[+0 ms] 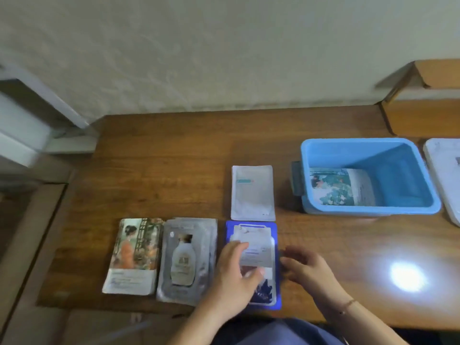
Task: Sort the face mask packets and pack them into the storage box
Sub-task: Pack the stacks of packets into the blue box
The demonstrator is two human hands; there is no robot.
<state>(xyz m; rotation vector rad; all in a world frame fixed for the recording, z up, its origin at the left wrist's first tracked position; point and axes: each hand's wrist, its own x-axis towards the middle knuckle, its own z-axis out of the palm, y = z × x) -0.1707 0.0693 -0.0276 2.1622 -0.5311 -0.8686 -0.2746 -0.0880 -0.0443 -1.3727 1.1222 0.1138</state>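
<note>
Sorting looks done but packing barely begun: one painted packet (pixel 341 186) lies in the blue storage box (pixel 368 210), four piles wait on the table (pixel 174 150), left hand (pixel 236 272) gripping the blue-packet pile (pixel 256 245), right hand (pixel 308 270) loosely curled beside it, holding nothing.

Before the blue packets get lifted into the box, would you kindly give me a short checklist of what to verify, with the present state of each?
1. Left hand on the blue packet stack: ok, it holds the stack's left side.
2. Right hand on the stack: not ok, it is beside the right edge, apparently apart.
3. Blue storage box open: ok, no lid on it.
4. Room in the box: ok, only illustrated packets at its left side.
5. Stack squared up: cannot tell, the hand covers part.
</note>
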